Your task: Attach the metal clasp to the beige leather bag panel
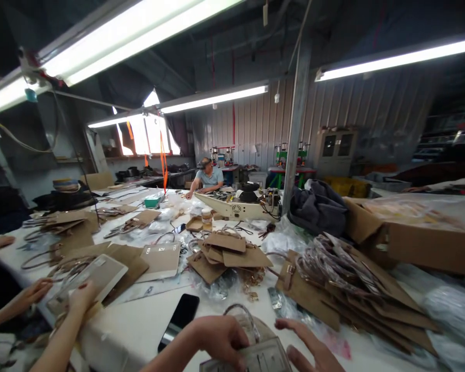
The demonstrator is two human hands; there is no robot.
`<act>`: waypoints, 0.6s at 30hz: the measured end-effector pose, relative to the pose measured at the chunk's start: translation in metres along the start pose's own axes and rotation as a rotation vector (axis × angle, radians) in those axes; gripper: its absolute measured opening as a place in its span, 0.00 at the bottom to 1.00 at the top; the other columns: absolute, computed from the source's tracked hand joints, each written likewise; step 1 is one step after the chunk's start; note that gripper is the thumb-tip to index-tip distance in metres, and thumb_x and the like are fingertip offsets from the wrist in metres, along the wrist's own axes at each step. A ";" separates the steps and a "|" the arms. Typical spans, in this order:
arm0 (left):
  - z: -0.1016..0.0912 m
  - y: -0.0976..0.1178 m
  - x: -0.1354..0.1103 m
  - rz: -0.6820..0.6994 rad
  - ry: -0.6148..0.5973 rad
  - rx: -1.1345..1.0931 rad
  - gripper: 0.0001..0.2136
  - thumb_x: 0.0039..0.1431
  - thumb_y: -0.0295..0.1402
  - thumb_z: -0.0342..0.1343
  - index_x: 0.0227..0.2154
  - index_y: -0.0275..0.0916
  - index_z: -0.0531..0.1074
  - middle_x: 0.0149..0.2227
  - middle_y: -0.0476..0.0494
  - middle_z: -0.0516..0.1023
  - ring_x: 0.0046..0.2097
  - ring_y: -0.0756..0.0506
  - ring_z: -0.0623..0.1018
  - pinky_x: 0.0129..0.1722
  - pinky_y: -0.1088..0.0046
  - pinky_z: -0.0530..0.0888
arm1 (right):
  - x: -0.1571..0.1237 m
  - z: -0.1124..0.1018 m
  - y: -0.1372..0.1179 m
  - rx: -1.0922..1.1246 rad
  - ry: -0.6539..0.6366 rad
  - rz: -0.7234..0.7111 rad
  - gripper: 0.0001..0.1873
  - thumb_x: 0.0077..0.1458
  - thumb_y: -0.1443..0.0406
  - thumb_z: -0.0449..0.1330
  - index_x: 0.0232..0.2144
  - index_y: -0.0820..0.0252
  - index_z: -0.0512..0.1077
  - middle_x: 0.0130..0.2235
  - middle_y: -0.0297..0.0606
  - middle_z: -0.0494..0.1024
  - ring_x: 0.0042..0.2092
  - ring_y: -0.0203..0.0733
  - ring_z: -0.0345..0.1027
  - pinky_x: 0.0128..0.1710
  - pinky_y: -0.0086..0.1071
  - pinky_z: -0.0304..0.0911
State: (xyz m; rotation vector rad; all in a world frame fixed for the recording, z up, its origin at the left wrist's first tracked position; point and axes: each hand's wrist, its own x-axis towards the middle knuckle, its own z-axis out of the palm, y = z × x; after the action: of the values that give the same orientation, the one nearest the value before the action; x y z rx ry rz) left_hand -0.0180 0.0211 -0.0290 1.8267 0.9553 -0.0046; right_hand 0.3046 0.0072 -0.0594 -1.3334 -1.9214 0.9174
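At the bottom middle, my left hand (220,338) is closed on the near edge of a greyish handbag (265,356), with its fingers curled over the flat top. A looped handle (248,315) rises from the bag behind those fingers. The lower part of the bag is cut off by the frame. Just right of it, my right hand (310,349) has its fingers apart and holds nothing; whether a fingertip touches the bag I cannot tell. A black phone (180,318) lies on the white table left of my left hand.
Brown bag panels (227,253) are piled ahead, near small gold-coloured hardware (253,289). A larger stack of panels with wrapped handles (356,279) lies right, before a cardboard box (430,245). At left, a co-worker's hands (81,297) hold a pale bag. Another person (211,178) sits across the table.
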 end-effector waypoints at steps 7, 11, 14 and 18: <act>0.002 0.016 -0.037 0.049 0.042 0.018 0.21 0.51 0.51 0.70 0.25 0.42 0.69 0.23 0.56 0.67 0.27 0.50 0.64 0.26 0.72 0.59 | -0.002 -0.016 -0.046 0.345 -0.586 -0.114 0.25 0.64 0.40 0.64 0.47 0.49 0.86 0.47 0.44 0.85 0.53 0.60 0.80 0.56 0.46 0.73; 0.008 0.022 -0.047 0.067 0.069 0.026 0.12 0.59 0.40 0.65 0.28 0.40 0.69 0.26 0.56 0.70 0.30 0.50 0.66 0.30 0.73 0.60 | -0.012 -0.008 -0.044 0.556 -0.589 0.014 0.26 0.60 0.46 0.73 0.48 0.60 0.82 0.46 0.43 0.84 0.48 0.51 0.78 0.50 0.37 0.73; 0.014 0.025 -0.042 0.083 0.114 0.072 0.12 0.65 0.39 0.60 0.27 0.40 0.70 0.26 0.54 0.70 0.31 0.50 0.66 0.31 0.72 0.61 | -0.021 0.002 -0.037 0.644 -0.502 0.105 0.24 0.60 0.50 0.75 0.48 0.61 0.81 0.45 0.42 0.84 0.47 0.46 0.77 0.48 0.33 0.72; 0.032 0.037 -0.041 0.023 0.220 0.313 0.13 0.70 0.40 0.56 0.30 0.40 0.76 0.29 0.49 0.78 0.33 0.46 0.74 0.32 0.70 0.62 | -0.034 0.012 -0.033 0.661 -0.409 0.143 0.22 0.59 0.52 0.75 0.47 0.62 0.82 0.42 0.40 0.83 0.42 0.43 0.74 0.40 0.30 0.69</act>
State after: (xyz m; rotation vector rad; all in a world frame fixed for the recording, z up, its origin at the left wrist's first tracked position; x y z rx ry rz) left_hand -0.0111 -0.0344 0.0021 2.1594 1.1370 0.0651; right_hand 0.2884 -0.0351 -0.0428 -0.9323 -1.5721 1.8154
